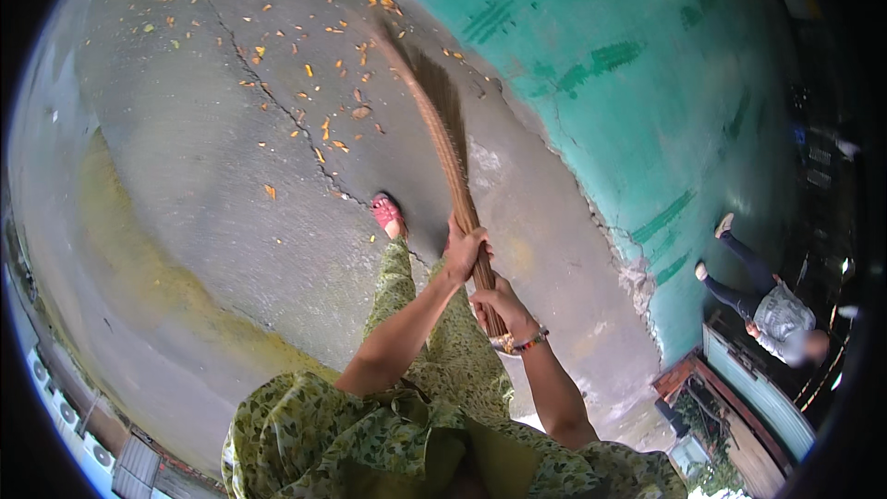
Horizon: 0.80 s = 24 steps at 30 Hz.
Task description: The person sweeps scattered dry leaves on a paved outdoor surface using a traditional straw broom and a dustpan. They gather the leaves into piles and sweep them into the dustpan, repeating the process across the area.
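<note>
A long broom [449, 159] of bundled brown stalks slants up and away to the left from my body. My left hand [467, 249] is closed round its handle, in front of my legs. Lower down, close to the butt end, my right hand [504, 306] grips the same handle; a beaded bracelet [531, 341] circles that wrist. The dark bristles fan out to the right of the stalks, and the far tip is blurred. Small yellow-orange leaves [325, 127] lie scattered on the grey concrete ahead, left of the broom.
A jagged crack [286, 111] crosses the concrete. At right, a crumbling edge [637, 291] borders green-painted ground [637, 65]. Another person [781, 322] is at far right, near a planter box [702, 397]. My foot in a red shoe [388, 212] is ahead.
</note>
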{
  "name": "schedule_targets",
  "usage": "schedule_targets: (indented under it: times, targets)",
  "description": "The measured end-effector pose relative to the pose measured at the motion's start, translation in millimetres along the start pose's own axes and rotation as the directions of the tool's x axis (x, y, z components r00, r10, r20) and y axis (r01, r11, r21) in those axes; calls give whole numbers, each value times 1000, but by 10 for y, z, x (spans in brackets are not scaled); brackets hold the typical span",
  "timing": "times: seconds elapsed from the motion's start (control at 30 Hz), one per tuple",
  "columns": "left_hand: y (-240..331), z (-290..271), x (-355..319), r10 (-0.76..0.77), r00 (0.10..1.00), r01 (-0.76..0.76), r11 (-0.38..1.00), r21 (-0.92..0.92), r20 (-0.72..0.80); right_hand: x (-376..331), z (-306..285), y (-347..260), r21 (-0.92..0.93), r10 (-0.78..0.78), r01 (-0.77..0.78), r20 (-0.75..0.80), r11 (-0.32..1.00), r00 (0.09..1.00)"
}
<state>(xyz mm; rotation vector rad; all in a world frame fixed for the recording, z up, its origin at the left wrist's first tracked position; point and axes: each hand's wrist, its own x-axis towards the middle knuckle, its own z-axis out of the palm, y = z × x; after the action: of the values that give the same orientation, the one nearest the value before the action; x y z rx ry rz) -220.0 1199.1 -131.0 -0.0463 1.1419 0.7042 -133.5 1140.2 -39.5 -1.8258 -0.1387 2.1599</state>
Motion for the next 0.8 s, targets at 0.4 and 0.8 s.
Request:
schedule_targets:
  times: [0.4, 0.8]
  targets:
    - [-673, -428, 579, -103, 983, 101, 995, 22, 149, 485, 32, 400, 1, 101, -101, -61, 995, 993]
    - [-1455, -509, -643, -129, 974, 61, 941, 333, 187, -601, 84, 1491, 305, 135, -114, -49, 945, 990]
